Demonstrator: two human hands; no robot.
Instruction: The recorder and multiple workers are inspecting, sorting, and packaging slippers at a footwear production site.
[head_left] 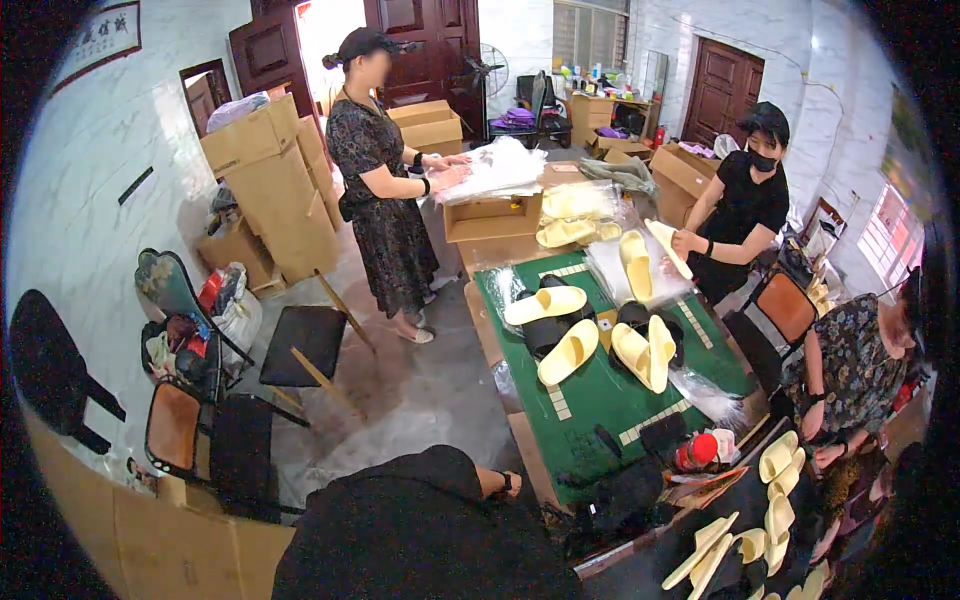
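Note:
A broad black-clothed shoulder and sleeve (430, 520) rise from the lower edge; I take them as my own. From the sleeve comes a short stretch of left forearm with a dark wristband, where my left hand (516, 484) barely shows by the table's near-left edge. Its fingers are hidden, so any hold is unclear. My right hand does not appear. Nearest are a dark bundle (620, 500) and a red-lidded jar (698, 452) on the green table top (590, 425). Pale yellow slippers (568, 353) lie farther along it, some resting on black items.
One co-worker (372, 150) handles clear plastic bags (495, 168) over a carton. Across the table another (748, 205) holds a yellow slipper. A third, in floral clothing (855, 350), reaches toward slippers (780, 500) at lower right. Chairs (305, 345) and stacked cartons (270, 180) stand left.

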